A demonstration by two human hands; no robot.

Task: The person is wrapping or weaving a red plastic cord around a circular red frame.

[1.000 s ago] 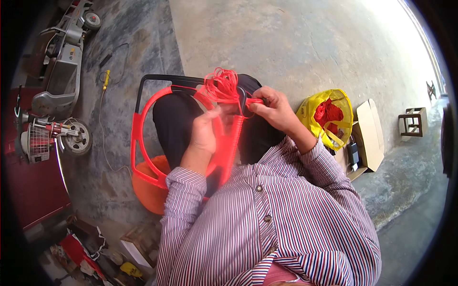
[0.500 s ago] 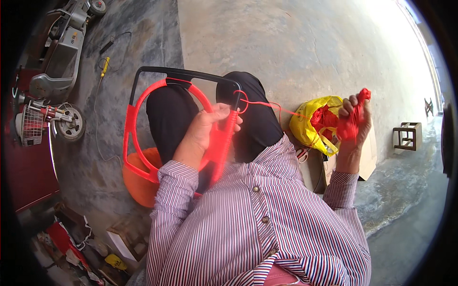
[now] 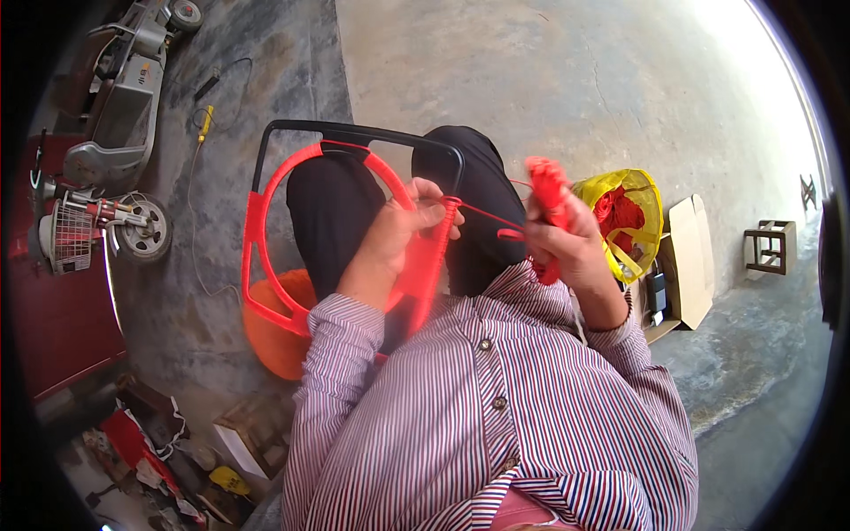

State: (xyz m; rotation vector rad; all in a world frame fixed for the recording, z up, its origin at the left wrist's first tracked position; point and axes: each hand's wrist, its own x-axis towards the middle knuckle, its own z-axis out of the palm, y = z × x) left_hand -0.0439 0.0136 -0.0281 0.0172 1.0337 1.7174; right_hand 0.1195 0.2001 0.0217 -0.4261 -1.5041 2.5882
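Observation:
Across my thighs rests a black rectangular frame [image 3: 372, 134] with a ring inside it; the ring and much of the frame's sides are wrapped in red cord. My left hand [image 3: 390, 239] is closed on the frame's right side, at the upper end of the tight red coils [image 3: 440, 248]. From there a taut red strand [image 3: 491, 214] runs to a bundle of red cord [image 3: 551, 186]. That bundle is gripped in my right hand [image 3: 574, 248], right of the frame and above my lap. Just beyond it stands a yellow plastic bag [image 3: 653, 203] with more red cord inside.
An open cardboard box [image 3: 692, 257] stands beside the bag, and a small wooden stool [image 3: 772, 248] farther right. Something round and orange [image 3: 279, 341] sits by my left leg. On the left are a wheeled vehicle [image 3: 133, 97] and a yellow-handled tool [image 3: 206, 124] on a cable.
My right hand has come left with the cord bundle, from beyond the bag to near the frame. My left hand keeps its grip on the frame's side.

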